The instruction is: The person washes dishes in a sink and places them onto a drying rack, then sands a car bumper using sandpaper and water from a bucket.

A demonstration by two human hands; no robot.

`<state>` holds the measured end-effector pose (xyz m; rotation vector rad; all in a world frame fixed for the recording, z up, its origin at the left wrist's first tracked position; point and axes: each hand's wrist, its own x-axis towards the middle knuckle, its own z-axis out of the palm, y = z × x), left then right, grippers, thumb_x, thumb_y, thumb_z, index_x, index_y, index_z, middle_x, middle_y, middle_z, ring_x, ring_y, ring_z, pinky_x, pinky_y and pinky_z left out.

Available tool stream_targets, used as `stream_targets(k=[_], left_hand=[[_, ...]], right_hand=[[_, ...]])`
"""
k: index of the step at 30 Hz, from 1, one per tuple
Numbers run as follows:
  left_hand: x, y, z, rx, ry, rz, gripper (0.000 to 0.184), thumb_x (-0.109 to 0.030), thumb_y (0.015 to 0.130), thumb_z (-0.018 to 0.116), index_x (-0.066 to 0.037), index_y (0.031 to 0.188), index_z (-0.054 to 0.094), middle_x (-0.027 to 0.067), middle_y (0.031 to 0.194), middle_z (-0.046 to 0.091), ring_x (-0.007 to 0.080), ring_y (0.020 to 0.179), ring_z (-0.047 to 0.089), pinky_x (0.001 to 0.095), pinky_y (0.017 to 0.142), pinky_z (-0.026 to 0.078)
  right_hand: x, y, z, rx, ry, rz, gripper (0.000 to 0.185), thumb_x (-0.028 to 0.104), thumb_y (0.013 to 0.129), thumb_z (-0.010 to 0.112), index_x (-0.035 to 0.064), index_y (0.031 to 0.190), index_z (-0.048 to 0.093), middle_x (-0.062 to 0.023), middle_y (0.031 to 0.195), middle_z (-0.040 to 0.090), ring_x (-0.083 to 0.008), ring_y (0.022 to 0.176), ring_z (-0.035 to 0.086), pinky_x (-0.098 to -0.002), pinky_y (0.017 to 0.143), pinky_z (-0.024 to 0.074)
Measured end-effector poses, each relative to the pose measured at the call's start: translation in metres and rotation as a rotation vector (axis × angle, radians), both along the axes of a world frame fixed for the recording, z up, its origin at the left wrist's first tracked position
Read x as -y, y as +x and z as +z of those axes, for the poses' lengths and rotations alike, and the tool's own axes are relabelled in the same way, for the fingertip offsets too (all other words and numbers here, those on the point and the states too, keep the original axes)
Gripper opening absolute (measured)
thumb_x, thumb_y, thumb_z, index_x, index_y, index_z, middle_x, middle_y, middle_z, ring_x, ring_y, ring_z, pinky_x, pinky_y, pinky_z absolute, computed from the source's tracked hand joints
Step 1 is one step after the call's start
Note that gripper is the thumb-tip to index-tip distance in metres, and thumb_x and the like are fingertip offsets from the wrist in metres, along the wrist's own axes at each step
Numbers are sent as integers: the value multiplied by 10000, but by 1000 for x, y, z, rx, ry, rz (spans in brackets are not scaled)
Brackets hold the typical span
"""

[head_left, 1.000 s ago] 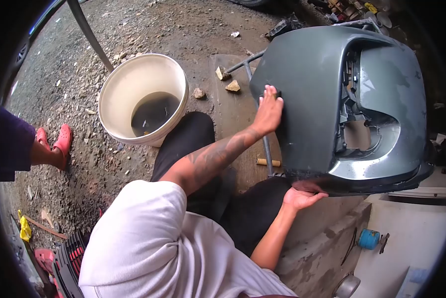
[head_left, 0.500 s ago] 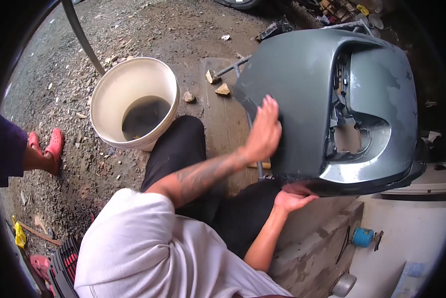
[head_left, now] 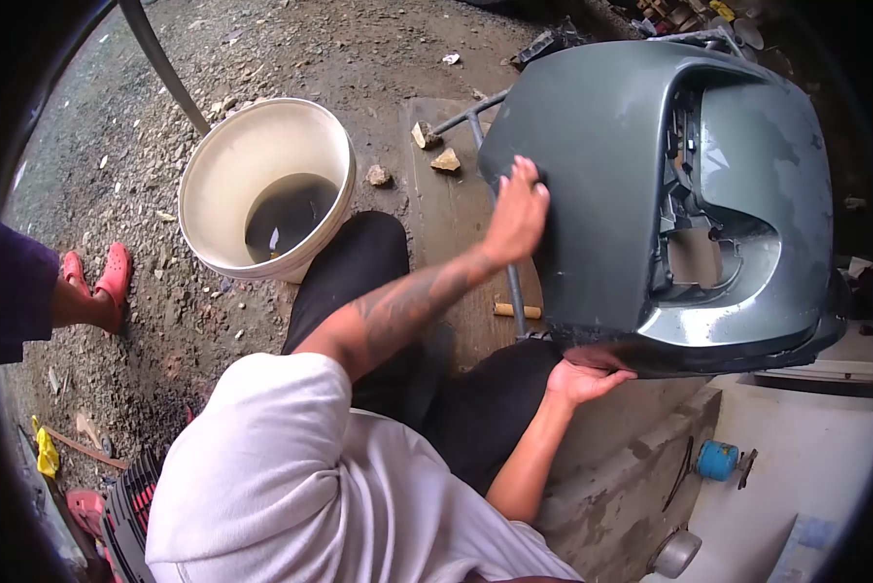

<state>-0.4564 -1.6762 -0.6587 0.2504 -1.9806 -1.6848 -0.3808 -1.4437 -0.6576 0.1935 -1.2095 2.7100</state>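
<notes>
A grey-green car bumper point(head_left: 592, 194) with a dull, partly wet surface rests on a metal-tube stand point(head_left: 514, 282). My left hand point(head_left: 519, 214), on the tattooed arm, is at the bumper's left side with its fingers drawn together. Whatever may lie under those fingertips is hidden. Palm up, my right hand point(head_left: 582, 382) grips the bumper's lower edge from beneath; its fingers are partly covered and the thumb points right. A cutout with dark inner parts point(head_left: 694, 257) opens in the bumper's right half.
A white bucket point(head_left: 198, 185) of dark water stands by my left knee. Stones point(head_left: 445, 160) lie near the stand, and a small wooden stick point(head_left: 516, 311) beneath it. Another person's feet in red clogs point(head_left: 116, 275) are at left. A blue canister point(head_left: 716, 460) sits lower right.
The view has shifted slightly, so the bumper appears farther right and higher. My left hand has slid toward the bumper's left edge. My right hand stays under the lower edge.
</notes>
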Motion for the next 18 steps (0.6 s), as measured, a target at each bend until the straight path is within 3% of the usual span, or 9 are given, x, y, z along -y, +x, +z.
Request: stream_targets(k=[2,3,5,7,9,11,13,16,18], left_hand=[[5,-17,-6,63,67,49,605,-286,980,271,96,1423,117,268,1505,104,345,1421,61,447,1150,45],[0,-16,-3,71,90,78,606,-281,977,277,97,1422,117,274,1505,93,353,1420,56,444,1150,42],[-30,22,6,-90,-55,49,617,-254,961,314,94,1425,105,284,1505,55,369,1419,39,448,1150,43],[-56,68,16,-154,-231,-132,598,-199,948,319,100,1422,110,297,1498,60,399,1410,46,476,1144,65],[-43,58,7,-188,-276,-100,580,-210,954,312,87,1422,143,294,1496,81,401,1407,65,473,1146,66],[-24,15,-3,-100,-145,59,570,-244,968,291,78,1421,165,284,1500,83,389,1408,83,462,1150,67],[4,-15,-1,30,-14,69,585,-290,985,242,96,1415,156,282,1504,64,366,1413,84,444,1154,51],[-30,16,5,-111,-46,89,591,-251,972,289,95,1424,127,288,1504,52,373,1415,67,442,1150,50],[-41,47,11,-122,-118,-51,597,-249,973,300,96,1424,116,290,1504,43,376,1414,64,454,1148,61]], right_hand=[[-23,-5,-17,-177,-93,303,578,625,831,542,153,1164,566,16,1222,548,-139,1131,485,-297,1007,330],[-16,-4,-16,4,-52,16,564,623,837,535,160,1157,572,18,1218,552,-132,1124,490,-288,1000,335],[8,-1,-6,186,-16,-271,551,621,842,528,166,1149,579,21,1214,555,-125,1117,495,-279,992,339],[43,4,34,237,45,-477,535,685,846,454,178,686,515,16,527,432,-111,480,412,-236,455,354],[54,0,46,371,-100,-643,530,685,844,459,194,646,481,23,546,429,-114,486,406,-231,452,332],[39,6,34,270,-29,-444,506,688,834,475,199,703,491,26,568,440,-111,511,411,-233,467,317],[34,8,31,228,-24,-343,500,697,819,491,204,739,495,30,583,447,-111,526,413,-239,474,301],[40,4,33,301,42,-517,518,721,795,498,205,765,533,29,627,476,-105,559,440,-226,514,345],[41,6,31,226,45,-393,521,711,806,494,194,813,552,28,726,513,-92,629,480,-223,594,384]])
